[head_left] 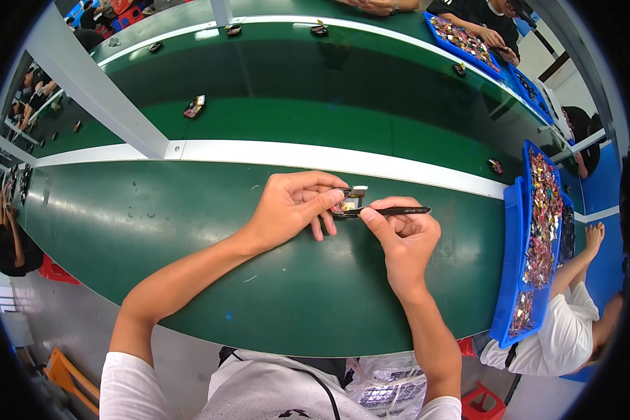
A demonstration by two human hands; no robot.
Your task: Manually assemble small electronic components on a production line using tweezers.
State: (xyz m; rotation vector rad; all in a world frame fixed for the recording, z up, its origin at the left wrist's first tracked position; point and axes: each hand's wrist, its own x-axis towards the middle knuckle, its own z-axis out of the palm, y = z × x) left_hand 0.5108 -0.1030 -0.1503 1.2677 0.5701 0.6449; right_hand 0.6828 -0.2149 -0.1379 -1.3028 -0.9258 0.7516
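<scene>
Over the near green worktop (315, 294), my left hand (283, 210) pinches a small dark-cased part (348, 206) between thumb and fingers. Its inside shows yellowish and red bits, and a pale flap stands up at its far edge. My right hand (409, 245) is closed around a slim black tweezer-like tool (406, 210), held nearly level. The tool's left end reaches the near edge of the part; whether it grips anything there is too small to tell. Some of the part is covered by my left fingers.
Beyond a white rail (315, 157) runs a green conveyor belt (294, 129) carrying scattered small parts, one dark part (194, 106) nearer. A white post (94, 84) rises at left. Blue trays (514, 280) of small colourful pieces stand at right. Other people sit around.
</scene>
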